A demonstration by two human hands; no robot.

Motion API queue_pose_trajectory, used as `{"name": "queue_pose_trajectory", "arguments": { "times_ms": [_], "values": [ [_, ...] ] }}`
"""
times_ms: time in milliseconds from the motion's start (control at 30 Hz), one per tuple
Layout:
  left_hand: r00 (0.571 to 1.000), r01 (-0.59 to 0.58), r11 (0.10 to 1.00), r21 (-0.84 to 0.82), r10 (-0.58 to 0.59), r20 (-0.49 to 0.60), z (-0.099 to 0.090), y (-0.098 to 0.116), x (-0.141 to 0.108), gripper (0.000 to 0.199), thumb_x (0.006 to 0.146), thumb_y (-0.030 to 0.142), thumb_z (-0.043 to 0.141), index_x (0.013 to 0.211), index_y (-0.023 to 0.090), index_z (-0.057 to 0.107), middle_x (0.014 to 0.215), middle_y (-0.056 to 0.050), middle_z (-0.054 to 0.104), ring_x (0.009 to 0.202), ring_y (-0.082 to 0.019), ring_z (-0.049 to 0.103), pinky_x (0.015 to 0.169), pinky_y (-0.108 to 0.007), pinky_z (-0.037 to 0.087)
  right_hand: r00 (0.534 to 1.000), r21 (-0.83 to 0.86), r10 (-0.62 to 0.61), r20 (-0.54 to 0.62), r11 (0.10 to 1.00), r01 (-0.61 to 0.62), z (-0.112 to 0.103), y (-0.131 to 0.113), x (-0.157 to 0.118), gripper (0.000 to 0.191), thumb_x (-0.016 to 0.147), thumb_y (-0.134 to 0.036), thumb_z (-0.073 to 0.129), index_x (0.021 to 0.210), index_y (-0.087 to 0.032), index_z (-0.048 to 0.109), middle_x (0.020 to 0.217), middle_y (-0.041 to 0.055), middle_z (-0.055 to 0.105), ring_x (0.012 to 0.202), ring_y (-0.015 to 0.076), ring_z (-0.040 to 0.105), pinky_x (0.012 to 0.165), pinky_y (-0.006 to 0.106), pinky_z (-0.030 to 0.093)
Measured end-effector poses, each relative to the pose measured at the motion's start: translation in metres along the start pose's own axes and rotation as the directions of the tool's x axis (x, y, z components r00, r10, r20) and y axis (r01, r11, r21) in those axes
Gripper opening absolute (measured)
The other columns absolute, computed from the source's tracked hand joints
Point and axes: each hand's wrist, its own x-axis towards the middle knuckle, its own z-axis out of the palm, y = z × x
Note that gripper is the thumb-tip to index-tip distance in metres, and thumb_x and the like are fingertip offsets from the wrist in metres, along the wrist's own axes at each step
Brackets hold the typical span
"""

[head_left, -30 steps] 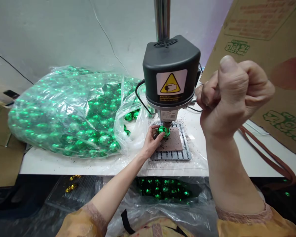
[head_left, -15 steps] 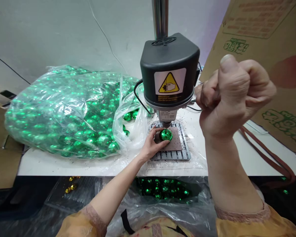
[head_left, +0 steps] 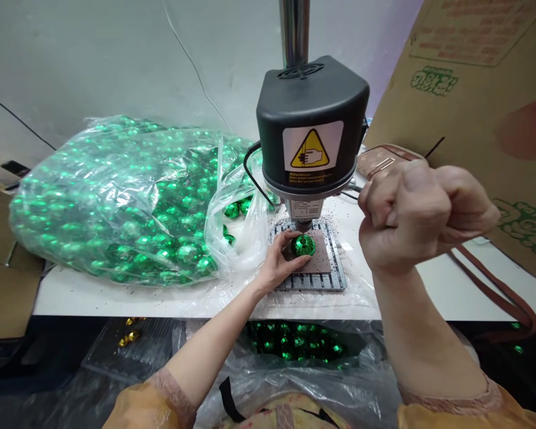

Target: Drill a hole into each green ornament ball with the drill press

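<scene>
A shiny green faceted ball rests on the small board on the slotted metal base, right beneath the chuck of a black drill press. My left hand pinches the ball from its left side between thumb and fingers. Raised at the right of the press, my right hand is closed in a fist near the end of the press's lever; what is inside the fingers is hidden.
A big clear bag of green balls fills the table's left side. Cardboard boxes stand at the far right and left. A brown strap hangs over the front edge. Another bag of green balls lies below the table.
My right hand has come down a little, still closed, and a brown strapped item behind it now shows. My left hand stays at the green ball.
</scene>
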Motion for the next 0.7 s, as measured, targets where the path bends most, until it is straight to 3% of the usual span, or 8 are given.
{"name": "queue_pose_trajectory", "arguments": {
  "times_ms": [100, 267, 467, 700],
  "values": [
    [1.000, -0.015, 1.000, -0.006, 0.015, 0.015, 0.000, 0.001, 0.000, 0.057, 0.080, 0.049, 0.092, 0.126, 0.026, 0.067, 0.129, -0.009, 0.070, 0.127, -0.029, 0.063, 0.115, -0.047, 0.046, 0.998, -0.002, -0.069, -0.010, 0.998, 0.069, -0.002, 0.002, -0.005, 0.051, 0.097, -0.024, 0.059, 0.063, -0.017, 0.021, 0.051, -0.0060, 0.027, 0.044, 0.0019, 0.029, 0.046, 0.026, 0.024],
    [1.000, -0.008, 1.000, -0.029, 0.008, 0.012, 0.001, 0.004, -0.001, 0.056, 0.081, 0.048, 0.091, 0.125, 0.026, 0.067, 0.127, -0.008, 0.070, 0.124, -0.028, 0.063, 0.113, -0.046, 0.046, 1.000, -0.011, 0.007, -0.006, 1.000, -0.007, -0.009, 0.001, -0.013, 0.050, 0.095, -0.026, 0.061, 0.064, -0.018, 0.024, 0.054, -0.0052, 0.030, 0.046, 0.0045, 0.026, 0.045, 0.028, 0.024],
    [1.000, -0.006, 1.000, -0.023, 0.006, -0.002, 0.002, 0.006, -0.001, 0.057, 0.080, 0.050, 0.092, 0.124, 0.025, 0.067, 0.126, -0.008, 0.069, 0.123, -0.028, 0.065, 0.113, -0.044, 0.047, 1.000, 0.001, 0.013, -0.004, 1.000, -0.013, -0.014, 0.000, -0.018, 0.048, 0.094, -0.023, 0.062, 0.063, -0.018, 0.026, 0.053, -0.0055, 0.028, 0.045, 0.0049, 0.026, 0.043, 0.027, 0.023],
    [1.000, -0.014, 1.000, -0.015, 0.014, 0.003, 0.002, 0.004, -0.001, 0.056, 0.081, 0.051, 0.090, 0.125, 0.025, 0.067, 0.126, -0.008, 0.069, 0.123, -0.028, 0.064, 0.113, -0.045, 0.046, 0.997, -0.021, -0.073, 0.027, 0.997, 0.074, -0.016, 0.001, -0.021, 0.045, 0.090, -0.015, 0.061, 0.063, -0.019, 0.025, 0.052, -0.0059, 0.025, 0.043, 0.0050, 0.024, 0.044, 0.028, 0.025]
  ]
}}
